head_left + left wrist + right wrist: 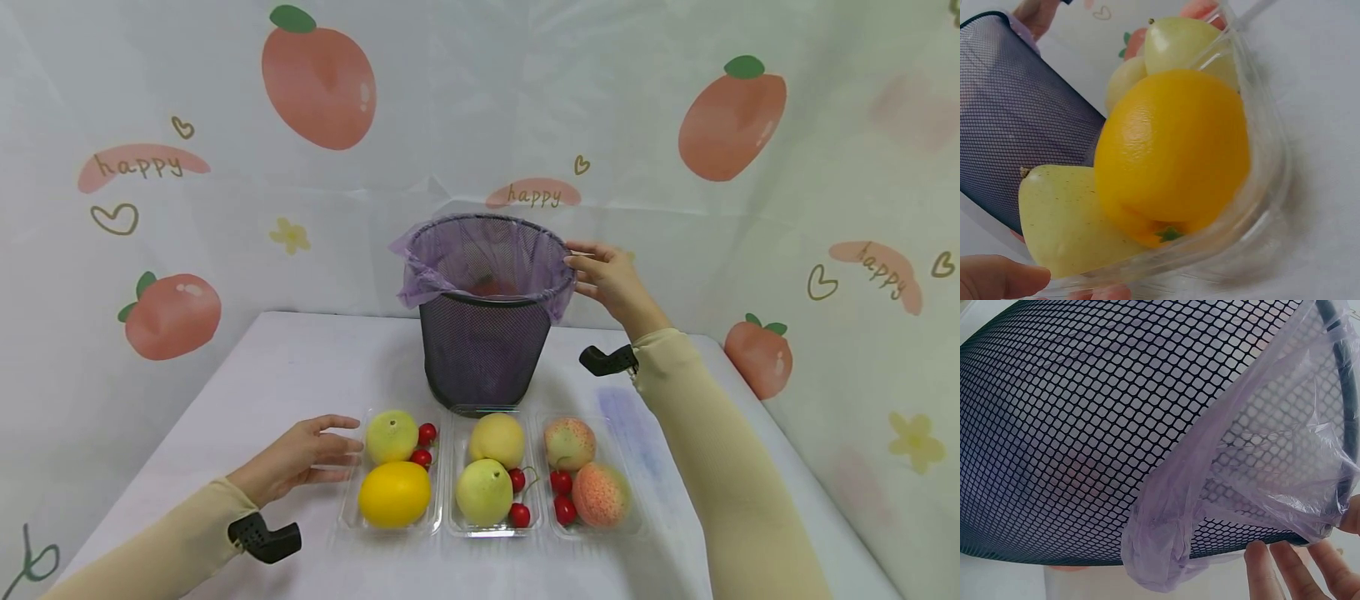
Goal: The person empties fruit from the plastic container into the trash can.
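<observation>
Three clear plastic fruit trays stand before a mesh wastebasket, itself toward the back edge of the table; the right hand pinches the wastebasket's rim and purple liner; the left hand, fingers loosely extended, lies at the leftmost tray, contact uncertain; an uneven pull might tip the wastebasket or slip the liner; white tabletop, "happy"-printed backdrop behind.
</observation>
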A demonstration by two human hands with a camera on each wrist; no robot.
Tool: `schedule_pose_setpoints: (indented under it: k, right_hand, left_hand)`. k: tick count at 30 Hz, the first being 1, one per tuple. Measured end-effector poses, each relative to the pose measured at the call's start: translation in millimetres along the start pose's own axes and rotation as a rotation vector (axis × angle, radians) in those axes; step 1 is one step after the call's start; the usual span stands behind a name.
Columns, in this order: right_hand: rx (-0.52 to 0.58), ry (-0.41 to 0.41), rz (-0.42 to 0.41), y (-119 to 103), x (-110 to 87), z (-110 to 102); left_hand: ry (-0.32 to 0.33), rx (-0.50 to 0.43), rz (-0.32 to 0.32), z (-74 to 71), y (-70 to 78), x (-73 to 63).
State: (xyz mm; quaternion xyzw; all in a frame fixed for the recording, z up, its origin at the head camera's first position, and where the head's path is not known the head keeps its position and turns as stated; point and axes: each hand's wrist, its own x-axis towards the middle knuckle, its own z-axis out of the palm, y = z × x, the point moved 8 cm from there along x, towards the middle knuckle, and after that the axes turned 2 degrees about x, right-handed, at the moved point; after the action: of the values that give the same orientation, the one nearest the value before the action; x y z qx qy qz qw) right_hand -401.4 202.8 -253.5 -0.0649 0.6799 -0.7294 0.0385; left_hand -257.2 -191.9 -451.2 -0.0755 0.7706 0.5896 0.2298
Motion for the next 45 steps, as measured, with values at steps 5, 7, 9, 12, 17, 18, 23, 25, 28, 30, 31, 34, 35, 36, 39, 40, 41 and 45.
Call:
schedule_pose_setpoints:
  k: [5,7,9,12,17,18,23,25,28,30,31,34,35,36,39,40,41,45]
  right_hand:
    - [-0.001,-0.001,-0.002,0,0.2,0]
    - [0.000,-0.001,-0.001,0,0.2,0]
    - [0.000,-0.002,0.001,0,0.0,0]
    - [-0.001,-0.002,0.004,1,-0.1,0]
    - [-0.006,-0.001,0.003,0,-0.3,0]
    - [-0.005,-0.002,0.002,0,-0.4,0]
    - [0.005,-0.003,-0.001,0,-0.5,1]
    - [0.004,0.001,0.001,0,-0.5,0]
    - [0.001,0.004,0.004,1,-0.8,0]
    - [-0.002,0.005,0.004,0,-1.0,-1]
    - [-0.004,0.004,0.004,0,-1.0,-1]
    - [-0.007,0.005,0.003,1,-1.1,-1]
    - [-0.008,0.004,0.003,0,-1.2,-1]
    - [-0.011,0.004,0.004,1,-1.2,-2]
    - [-0.011,0.002,0.011,1,-1.1,-1]
    - [-0.012,0.002,0.013,1,-1.1,-1]
    - [-0.012,0.003,0.015,1,-0.9,-1]
    - [-0.011,0.006,0.017,1,-0.5,-1]
  left_hand:
    - [-0.011,-0.003,-0.006,2.9,-1.0,-1.5]
    - [-0.014,-0.007,-0.008,3.7,-1.3,-1.8]
    - [-0.015,-0.007,-0.013,3.8,-1.4,-1.8]
    - [-0.013,-0.003,-0.029,3.9,-2.2,-1.7]
    - [-0.023,-0.011,-0.051,6.2,-3.9,-2.7]
    - [-0.027,-0.013,-0.054,6.7,-4.2,-2.8]
    - [-0.054,-0.023,-0.053,9.2,-5.5,-3.2]
    - [-0.060,-0.027,-0.051,9.5,-5.9,-3.1]
    - [-0.065,-0.026,-0.051,9.8,-6.5,-2.9]
    - [-0.066,-0.022,-0.052,10.0,-7.0,-2.7]
    - [-0.067,-0.021,-0.054,10.2,-7.2,-2.7]
    - [-0.070,-0.016,-0.061,11.1,-7.9,-2.7]
    - [-0.071,-0.016,-0.063,11.6,-8.1,-2.8]
    - [-0.072,-0.016,-0.065,12.0,-8.4,-2.9]
    - [-0.073,-0.014,-0.070,13.0,-9.1,-3.1]
    - [-0.073,-0.015,-0.072,13.2,-9.3,-3.2]
    - [-0.074,-0.013,-0.072,13.3,-9.6,-3.1]
    - [-0.081,0.001,-0.076,13.6,-10.1,-3.0]
